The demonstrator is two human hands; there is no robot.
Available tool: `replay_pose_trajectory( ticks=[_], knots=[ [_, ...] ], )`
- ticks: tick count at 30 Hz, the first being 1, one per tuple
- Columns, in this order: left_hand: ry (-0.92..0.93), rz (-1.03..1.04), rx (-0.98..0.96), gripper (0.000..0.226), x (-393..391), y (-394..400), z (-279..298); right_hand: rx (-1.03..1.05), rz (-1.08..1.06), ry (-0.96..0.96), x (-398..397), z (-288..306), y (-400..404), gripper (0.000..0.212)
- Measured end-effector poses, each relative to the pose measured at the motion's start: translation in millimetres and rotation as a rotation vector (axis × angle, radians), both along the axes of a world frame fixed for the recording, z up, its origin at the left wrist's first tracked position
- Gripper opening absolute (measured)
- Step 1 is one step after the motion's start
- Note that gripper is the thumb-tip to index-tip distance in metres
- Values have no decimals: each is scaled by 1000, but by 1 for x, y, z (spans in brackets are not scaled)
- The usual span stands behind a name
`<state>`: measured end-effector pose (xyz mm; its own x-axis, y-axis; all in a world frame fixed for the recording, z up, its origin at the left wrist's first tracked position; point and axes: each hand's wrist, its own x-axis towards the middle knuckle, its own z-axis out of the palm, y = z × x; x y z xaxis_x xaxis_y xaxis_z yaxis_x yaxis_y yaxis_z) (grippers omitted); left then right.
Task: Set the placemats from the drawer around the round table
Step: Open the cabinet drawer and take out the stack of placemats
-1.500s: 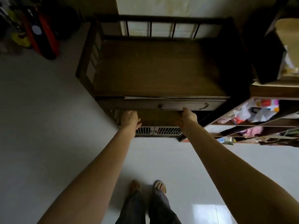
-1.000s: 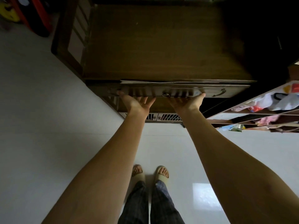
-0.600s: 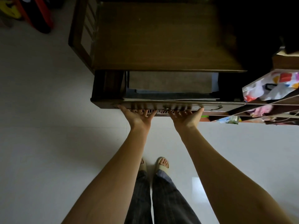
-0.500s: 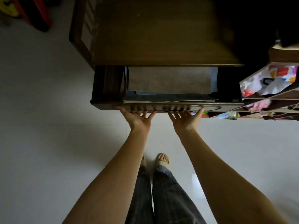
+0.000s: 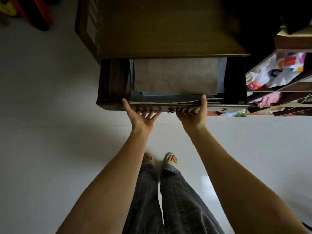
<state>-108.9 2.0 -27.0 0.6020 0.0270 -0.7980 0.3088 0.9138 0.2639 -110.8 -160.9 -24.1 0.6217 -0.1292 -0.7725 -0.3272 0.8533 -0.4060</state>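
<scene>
While our left hand (image 5: 143,118) and right hand (image 5: 194,115) grip the open drawer (image 5: 111,85) front, thumbs hooked over its rim, we see stacked placemats (image 5: 175,76) inside.

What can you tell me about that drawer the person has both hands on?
The drawer is dark brown wood, pulled well out from under the cabinet top. Inside lies a stack of flat placemats, grey-beige on top, bluish ones beneath. The left hand and right hand grip its front panel, thumbs over the top edge, fingers underneath.
</scene>
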Motion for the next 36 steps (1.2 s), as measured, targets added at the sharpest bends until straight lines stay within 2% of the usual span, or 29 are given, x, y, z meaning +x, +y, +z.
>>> replay_pose_trajectory(
  ticks=[5, 10, 16, 18, 21, 22, 24, 26, 27, 28, 30, 31, 33, 36],
  knots=[
    [-5, -82, 31, 77, -2, 7, 4, -67, 60, 54, -6, -1, -5, 69],
    [4, -102, 22, 68, -19, 3, 6, -40, 20, 82, -12, -3, -11, 66],
    [47, -71, 14, 68, -22, 1, 5, 31, -11, 67, -15, -2, -14, 57],
    [113, -87, 25, 73, -18, 2, 9, -22, 31, 95, -13, 4, -14, 53],
    [249, -287, 59, 74, -16, 11, 31, -231, 234, 207, -18, 20, -18, 47],
    [248, -428, 96, 70, -18, 19, 43, -347, 362, 235, -23, 30, -19, 44],
    [214, -732, 302, 57, -22, 37, 68, -706, 621, 209, -33, 49, -21, 35],
    [147, -886, 601, 42, -15, 53, 88, -1089, 725, 39, -34, 67, -21, 27],
    [105, -880, 767, 35, -6, 60, 92, -1246, 744, -69, -28, 74, -18, 25],
    [71, -838, 888, 29, 5, 64, 94, -1365, 778, -174, -20, 80, -14, 22],
    [38, -785, 1036, 19, 28, 70, 90, -1478, 975, -356, 0, 83, 2, 13],
    [47, -818, 1099, 20, 37, 71, 83, -1501, 1108, -435, 9, 80, 13, 17],
    [109, -903, 1138, 35, 51, 70, 66, -1569, 1346, -539, 25, 66, 30, 38],
    [183, -889, 1108, 49, 65, 64, 54, -1662, 1560, -527, 38, 45, 40, 62]
  ],
)
